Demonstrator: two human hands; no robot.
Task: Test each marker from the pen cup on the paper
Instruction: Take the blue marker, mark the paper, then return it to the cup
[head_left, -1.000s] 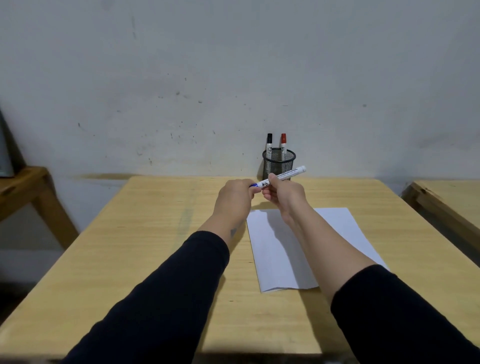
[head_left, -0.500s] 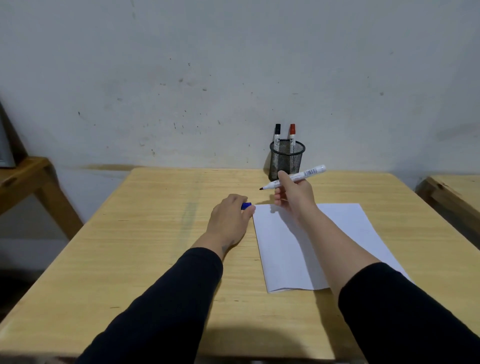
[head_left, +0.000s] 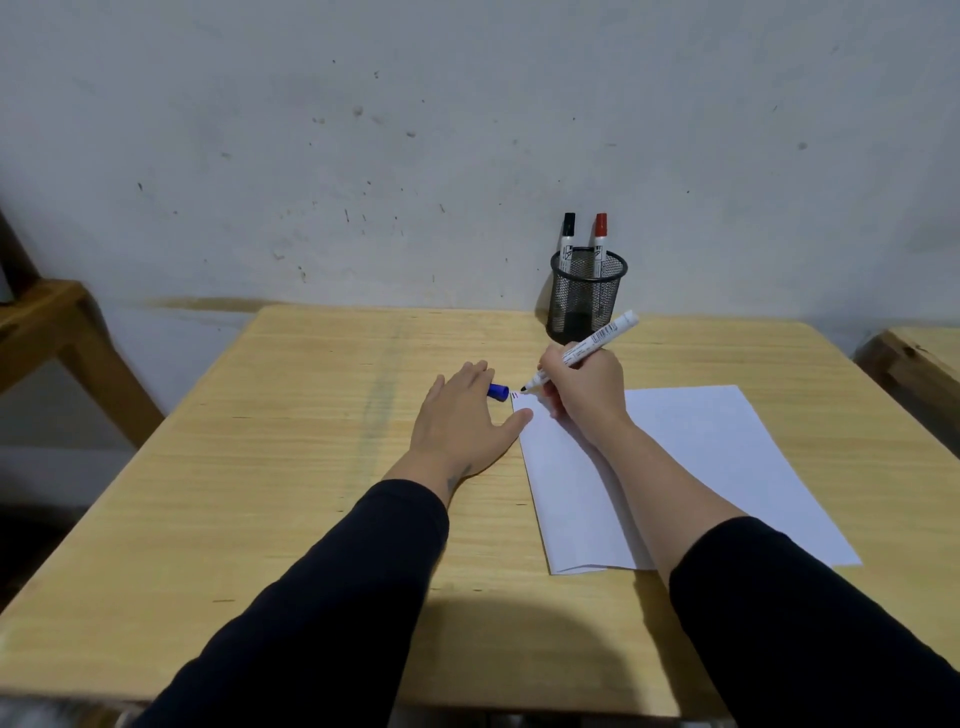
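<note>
A pale wooden table (head_left: 291, 467) stands against a scuffed, speckled white wall (head_left: 363, 130), with other wooden furniture showing at both sides of the room. On the table's right half lies a white sheet of paper (head_left: 727, 467), its near-left corner appearing doubled or folded. A black mesh pen cup (head_left: 587, 301) sits at the back edge by the wall, holding a black-capped marker (head_left: 567, 234) and a red-capped marker (head_left: 600, 234) upright. The right hand (head_left: 582, 389) pinches an uncapped white marker (head_left: 587, 348) between thumb and fingers, its dark tip at the paper's far-left corner, beside a few short red and dark strokes (too small to read clearly). The left hand (head_left: 462, 421) lies flat and spread on the wood, thumb touching the paper's left edge; a blue cap (head_left: 498, 391) lies at its fingertips, and whether they touch it cannot be told. The table's left half and near edge lie bare. Dark sleeves cover both forearms, and the side furniture is cut off by the frame.
</note>
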